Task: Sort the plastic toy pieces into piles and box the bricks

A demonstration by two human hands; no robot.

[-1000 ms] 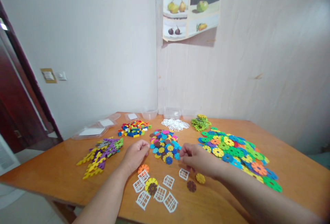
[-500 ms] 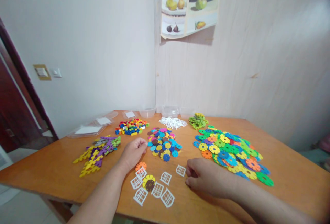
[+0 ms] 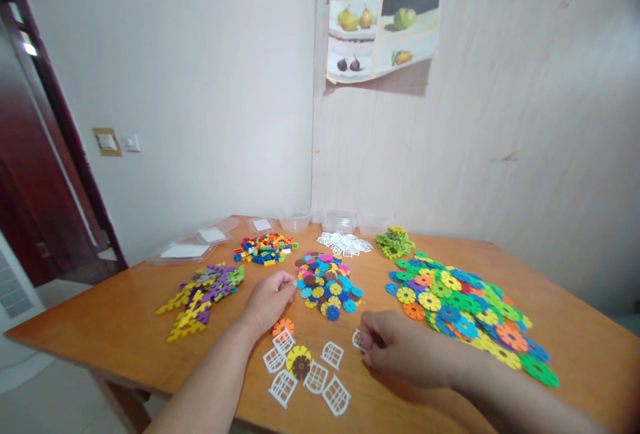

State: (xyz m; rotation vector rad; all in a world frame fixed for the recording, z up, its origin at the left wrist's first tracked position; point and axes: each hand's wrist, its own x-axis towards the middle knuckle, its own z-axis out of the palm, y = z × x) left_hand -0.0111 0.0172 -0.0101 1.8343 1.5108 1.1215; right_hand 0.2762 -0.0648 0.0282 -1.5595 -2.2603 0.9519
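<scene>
My left hand [image 3: 273, 299] is closed, fingers curled together, beside the left edge of a pile of small coloured notched discs [image 3: 330, 284]. Whatever its fingers may hold is hidden. My right hand [image 3: 393, 347] is closed low over the table, its fingertips partly covering a white plastic window piece [image 3: 357, 339]. Whether they grip that piece is hidden. Between my forearms lie several more white window pieces [image 3: 337, 395], scattered around a yellow disc [image 3: 295, 355] overlapped by a brown disc [image 3: 301, 367]. An orange disc [image 3: 283, 327] lies just below my left hand.
Large notched discs [image 3: 460, 301] spread over the right side of the wooden table [image 3: 200, 367]. Yellow and purple interlocking pieces [image 3: 203, 297] lie left. Behind are building bricks [image 3: 265, 248], more white windows [image 3: 345, 243], green pieces [image 3: 395, 243], clear tubs [image 3: 295, 222] and lids [image 3: 180, 251].
The whole view has shifted, so the table appears farther right. Relative to the table, my right hand has moved left, onto the nearby white window piece. My left hand stays by the small discs.
</scene>
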